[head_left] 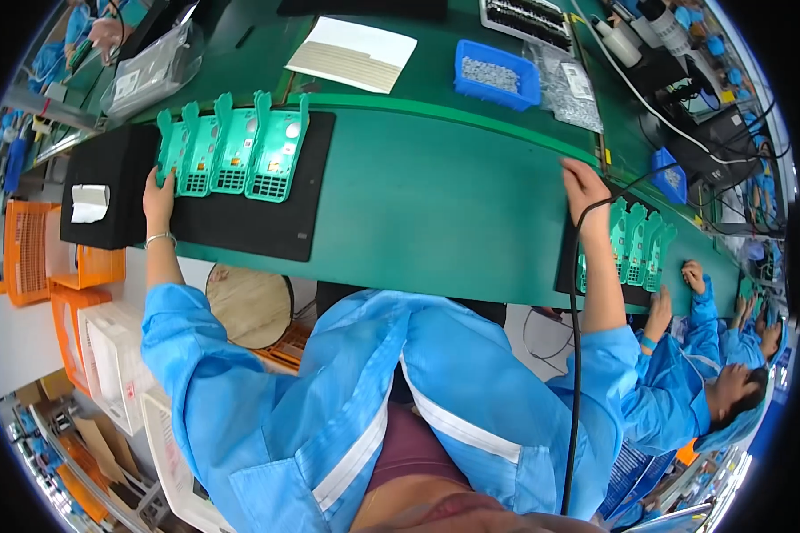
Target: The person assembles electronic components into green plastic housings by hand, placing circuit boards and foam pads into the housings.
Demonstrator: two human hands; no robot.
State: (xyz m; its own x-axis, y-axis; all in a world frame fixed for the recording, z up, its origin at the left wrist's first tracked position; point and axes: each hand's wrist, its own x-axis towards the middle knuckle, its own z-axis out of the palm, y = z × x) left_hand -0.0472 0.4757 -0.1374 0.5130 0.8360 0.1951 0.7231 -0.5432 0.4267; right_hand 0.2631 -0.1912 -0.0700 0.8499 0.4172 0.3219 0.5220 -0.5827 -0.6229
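Note:
Several green plastic housings [276, 160], with keypad-like grids of openings at their near ends, lie in a row on a black mat [304, 206] at the left of the bench. My left hand [158, 202] is at the near end of the leftmost housing [173, 153], thumb and fingers around its edge; the exact grip is partly hidden. My right hand [586, 194] is raised over the right side of the bench, fingers stretched and empty. A black cable [580, 266] runs down across that wrist. Beside it, more green housings [636, 244] rest on a second black mat [567, 259].
At the back stand a blue bin [498, 75] of small grey parts, a bag of parts [574, 93], a paper stack [351, 53] and clear plastic bags [154, 75]. A black box [107, 191] adjoins the left mat. A co-worker [684, 391] sits close on my right.

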